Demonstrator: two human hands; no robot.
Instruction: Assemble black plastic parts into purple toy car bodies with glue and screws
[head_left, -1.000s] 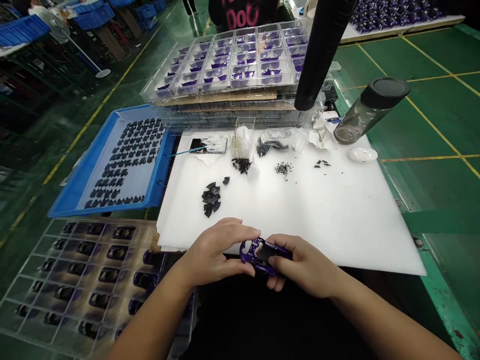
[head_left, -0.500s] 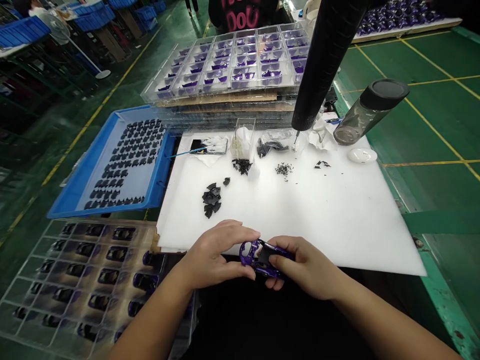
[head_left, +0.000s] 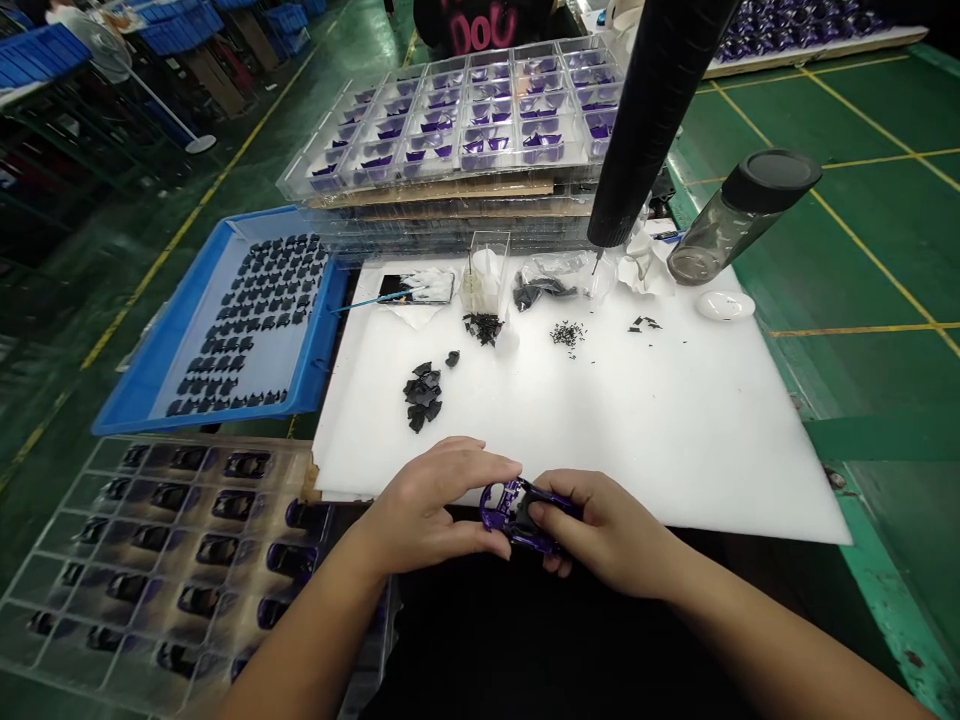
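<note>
A purple toy car body (head_left: 499, 510) with a black part in its middle is held between both hands at the front edge of the white foam board (head_left: 637, 430). My left hand (head_left: 431, 505) grips its left end between thumb and fingers. My right hand (head_left: 600, 525) wraps round the other end, its thumb pressing on the black part. On the board beyond lie a pile of black pieces (head_left: 424, 390), many tiny black bits (head_left: 568, 334) and a few thin black slivers (head_left: 643, 324).
A black electric screwdriver (head_left: 645, 130) hangs over the board. Behind stand stacked clear trays (head_left: 450, 175) of purple parts; a bottle (head_left: 735, 220) stands right. At left are a blue tray (head_left: 307, 375) of black parts and a clear tray (head_left: 97, 560) of cars.
My right thumb has shifted slightly left on the black part of the car body. Both hands keep their hold, and the view has moved a little.
</note>
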